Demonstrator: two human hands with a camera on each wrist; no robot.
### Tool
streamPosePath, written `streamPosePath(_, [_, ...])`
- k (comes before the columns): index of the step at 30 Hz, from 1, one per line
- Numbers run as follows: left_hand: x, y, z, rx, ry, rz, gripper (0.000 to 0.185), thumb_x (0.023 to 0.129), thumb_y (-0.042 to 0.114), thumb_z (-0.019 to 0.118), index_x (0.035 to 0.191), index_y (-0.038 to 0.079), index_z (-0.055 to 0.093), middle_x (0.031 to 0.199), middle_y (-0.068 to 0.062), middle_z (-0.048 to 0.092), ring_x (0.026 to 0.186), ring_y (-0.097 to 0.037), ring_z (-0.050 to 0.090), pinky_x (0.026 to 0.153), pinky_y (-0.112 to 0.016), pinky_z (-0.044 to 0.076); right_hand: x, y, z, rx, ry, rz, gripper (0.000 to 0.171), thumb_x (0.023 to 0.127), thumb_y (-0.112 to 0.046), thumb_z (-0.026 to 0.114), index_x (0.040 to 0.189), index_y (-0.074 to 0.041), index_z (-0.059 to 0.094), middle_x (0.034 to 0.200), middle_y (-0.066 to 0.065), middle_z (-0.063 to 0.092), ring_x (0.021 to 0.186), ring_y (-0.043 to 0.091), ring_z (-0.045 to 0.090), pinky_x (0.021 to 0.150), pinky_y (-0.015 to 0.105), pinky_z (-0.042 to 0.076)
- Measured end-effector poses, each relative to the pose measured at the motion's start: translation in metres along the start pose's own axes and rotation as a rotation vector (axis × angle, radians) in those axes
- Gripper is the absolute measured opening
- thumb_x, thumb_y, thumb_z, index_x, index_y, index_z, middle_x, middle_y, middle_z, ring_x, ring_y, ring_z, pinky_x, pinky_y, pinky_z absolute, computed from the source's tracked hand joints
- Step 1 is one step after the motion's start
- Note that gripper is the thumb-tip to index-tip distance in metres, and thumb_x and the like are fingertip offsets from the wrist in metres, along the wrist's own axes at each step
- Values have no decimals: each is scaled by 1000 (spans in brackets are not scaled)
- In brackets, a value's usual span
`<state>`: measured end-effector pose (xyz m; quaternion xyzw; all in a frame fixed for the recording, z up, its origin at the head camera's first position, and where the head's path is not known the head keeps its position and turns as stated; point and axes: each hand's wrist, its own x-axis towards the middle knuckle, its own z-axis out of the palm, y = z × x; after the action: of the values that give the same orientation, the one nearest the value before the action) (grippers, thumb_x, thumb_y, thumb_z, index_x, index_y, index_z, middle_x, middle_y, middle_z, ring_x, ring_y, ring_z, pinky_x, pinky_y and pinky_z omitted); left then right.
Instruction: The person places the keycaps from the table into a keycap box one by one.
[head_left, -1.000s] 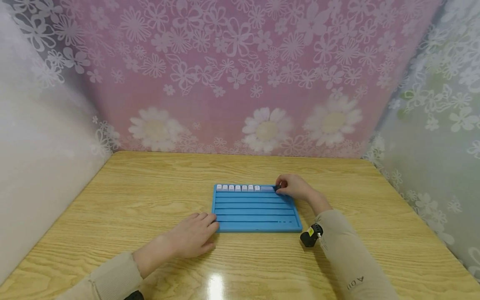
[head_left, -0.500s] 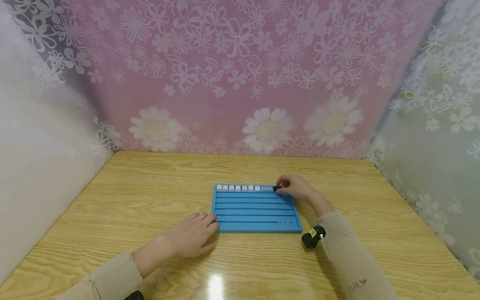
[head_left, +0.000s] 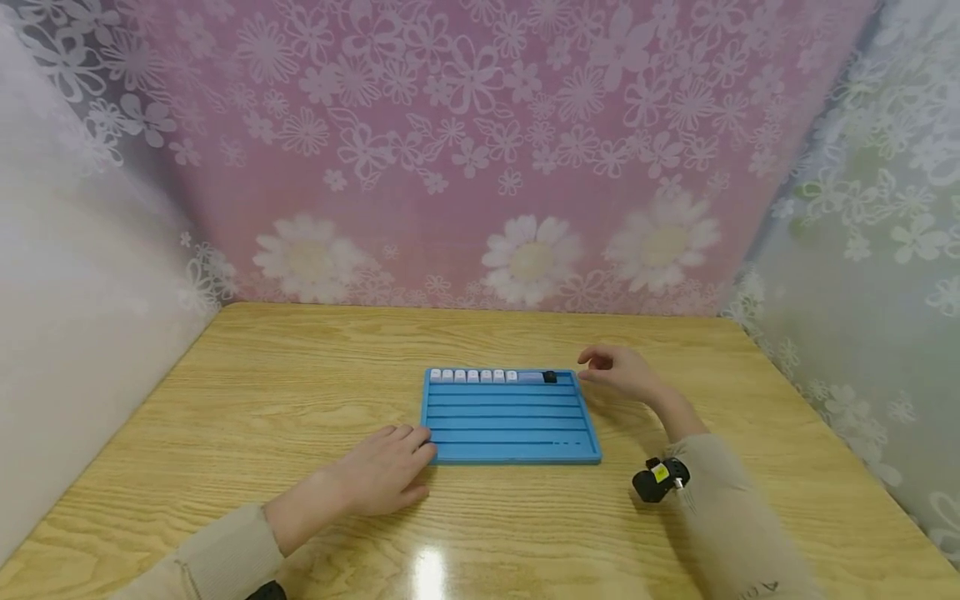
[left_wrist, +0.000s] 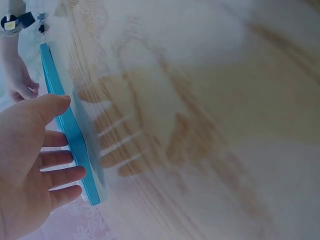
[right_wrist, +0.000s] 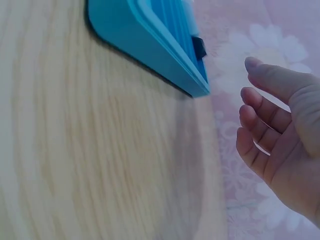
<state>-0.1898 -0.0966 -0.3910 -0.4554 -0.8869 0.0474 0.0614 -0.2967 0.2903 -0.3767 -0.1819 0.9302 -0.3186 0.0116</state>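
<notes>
A blue slotted tray (head_left: 510, 423) lies on the table, its back row holding several white keycaps (head_left: 473, 377), a long lavender keycap (head_left: 530, 377) and a black keycap (head_left: 550, 377). The right wrist view also shows the black keycap (right_wrist: 199, 47) seated near the tray's corner. My left hand (head_left: 390, 468) rests at the tray's front left corner, fingertips on its edge; in the left wrist view its fingers are spread along the blue side. Off the tray's back right corner, my right hand (head_left: 624, 372) hovers with loosely bent fingers and nothing between them.
The wood-grain table (head_left: 322, 358) runs back to a pink flowered curtain (head_left: 450, 167). Pale flowered cloth (head_left: 885, 250) hangs at the right, and a whitish wall (head_left: 90, 250) stands at the left. A black wrist camera (head_left: 660, 481) sits on the right sleeve.
My right hand has let go of the black keycap, which stays in the back row beside the lavender one. The hand has moved right, off the tray. My left hand keeps its place.
</notes>
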Motion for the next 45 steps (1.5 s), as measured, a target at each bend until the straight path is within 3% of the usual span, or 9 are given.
streamPosePath(8, [1, 0, 2, 0, -9, 0, 38, 90, 40, 55, 111, 8, 54, 115, -6, 50, 103, -20, 50, 90, -37, 44, -26, 8, -20, -23, 48, -12, 37, 91, -28, 60, 114, 1, 59, 96, 7, 59, 84, 21, 52, 72, 38, 44])
streamPosePath(16, [0, -1, 2, -22, 0, -6, 36, 89, 38, 57, 110, 9, 54, 111, -6, 50, 101, -20, 49, 89, -38, 44, -56, 15, -35, -31, 58, -7, 31, 91, -23, 61, 109, 2, 59, 92, 6, 60, 83, 21, 54, 69, 36, 47])
streamPosePath(21, [0, -2, 4, -11, 0, -8, 36, 89, 39, 57, 109, 9, 54, 110, -5, 50, 98, -19, 49, 87, -37, 45, -73, 22, -46, -35, 17, 21, 30, 90, -20, 61, 109, 3, 58, 93, 6, 59, 83, 20, 54, 68, 35, 46])
streamPosePath(30, [1, 0, 2, -8, 27, 15, 33, 89, 37, 58, 105, 9, 54, 107, -5, 50, 95, -19, 49, 85, -37, 46, -97, 33, -57, 61, -49, 31, 31, 89, -11, 61, 114, 7, 53, 95, 8, 58, 81, 13, 54, 66, 28, 48])
streamPosePath(40, [2, 1, 3, -13, 13, 1, 33, 89, 39, 58, 104, 10, 54, 108, -6, 51, 96, -20, 50, 84, -38, 46, -112, 49, -52, 107, -126, 153, 35, 87, -14, 64, 114, 6, 54, 98, 12, 57, 84, 18, 51, 68, 27, 47])
streamPosePath(45, [2, 1, 4, -17, 3, -3, 34, 89, 39, 58, 105, 9, 54, 109, -6, 51, 98, -21, 50, 86, -38, 45, -116, 58, -45, 106, -162, 130, 36, 83, -13, 68, 111, 5, 55, 98, 10, 58, 85, 14, 52, 70, 25, 47])
